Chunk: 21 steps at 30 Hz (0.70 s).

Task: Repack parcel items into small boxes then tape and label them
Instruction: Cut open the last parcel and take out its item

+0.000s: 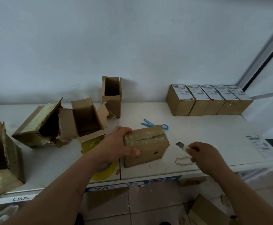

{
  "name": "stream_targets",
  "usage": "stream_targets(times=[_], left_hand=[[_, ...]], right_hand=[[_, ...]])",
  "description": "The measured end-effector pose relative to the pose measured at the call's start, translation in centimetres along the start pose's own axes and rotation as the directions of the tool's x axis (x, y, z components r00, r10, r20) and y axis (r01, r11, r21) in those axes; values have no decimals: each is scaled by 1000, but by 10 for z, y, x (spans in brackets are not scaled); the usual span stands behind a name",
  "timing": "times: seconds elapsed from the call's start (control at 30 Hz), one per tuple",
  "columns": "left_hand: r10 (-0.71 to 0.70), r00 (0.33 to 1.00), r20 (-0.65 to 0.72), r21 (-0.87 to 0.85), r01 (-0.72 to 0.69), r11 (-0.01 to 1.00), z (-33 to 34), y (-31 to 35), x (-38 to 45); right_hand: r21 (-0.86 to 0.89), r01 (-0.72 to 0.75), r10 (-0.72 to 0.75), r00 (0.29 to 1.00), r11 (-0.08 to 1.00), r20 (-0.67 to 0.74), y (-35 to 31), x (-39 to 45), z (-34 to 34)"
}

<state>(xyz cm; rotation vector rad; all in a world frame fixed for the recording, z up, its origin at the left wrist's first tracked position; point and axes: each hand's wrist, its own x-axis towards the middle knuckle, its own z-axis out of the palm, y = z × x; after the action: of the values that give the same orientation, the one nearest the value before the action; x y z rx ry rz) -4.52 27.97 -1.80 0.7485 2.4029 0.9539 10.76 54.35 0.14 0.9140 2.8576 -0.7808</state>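
1. Head view, writing first: I can read "24" on the blue strip [132, 184] along the counter [205, 132] front edge, below the taped box [146, 146]. A white strip [19, 199] left of it carries handwritten marks I can't make out. The printed labels on the five sealed boxes [208, 99], far right of the taped box by the wall, are too blurred to read, as is the loose label sheet [259, 144] to its right.
2. My left hand [118, 143] grips the taped box at its left end, fingers curled over the top, thumb on the front face, forearm reaching in from the lower left.
3. My right hand [204, 153] sits just right of the box, fingers curled, pinching a utility knife [182, 146] whose blade points left toward the box.
4. The taped box stands on the counter, its long axis running left to right, taped seam on top.
5. Blue scissors [155, 125] lie just behind it; a tape roll [103, 172] sits front-left under my left forearm; opened boxes [84, 117] stand left of it.
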Motion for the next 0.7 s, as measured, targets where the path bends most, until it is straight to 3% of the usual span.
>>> stream_targets(times=[0.07,0.13,0.17,0.33,0.43,0.5,0.57,0.63,0.7], left_hand=[[-28,999,-21,8,28,1000,4,0,2],[-50,998,-33,50,52,997,8,1,2],[-58,997,-45,70,61,996,10,3,3],[-69,985,-160,85,84,993,14,15,9],[-33,978,-208,182,71,981,17,23,13],[-12,977,-213,261,69,963,20,27,15],[-3,976,-219,313,73,947,22,30,17],[9,970,-244,361,83,929,23,32,17],[35,962,-271,432,89,898,24,36,15]], right_hand=[[354,-195,190,981,915,48,-3,3,15],[527,-321,306,945,787,118,-4,11,29],[544,-345,322,936,765,141,-2,18,39],[365,-307,291,952,879,99,-9,34,58],[267,-238,262,963,934,-59,-19,35,56],[388,-195,266,954,901,-136,-34,30,55],[542,-181,264,961,820,-78,-55,18,59],[584,-193,231,973,788,9,-72,6,70],[584,-158,192,981,796,4,-78,2,79]])
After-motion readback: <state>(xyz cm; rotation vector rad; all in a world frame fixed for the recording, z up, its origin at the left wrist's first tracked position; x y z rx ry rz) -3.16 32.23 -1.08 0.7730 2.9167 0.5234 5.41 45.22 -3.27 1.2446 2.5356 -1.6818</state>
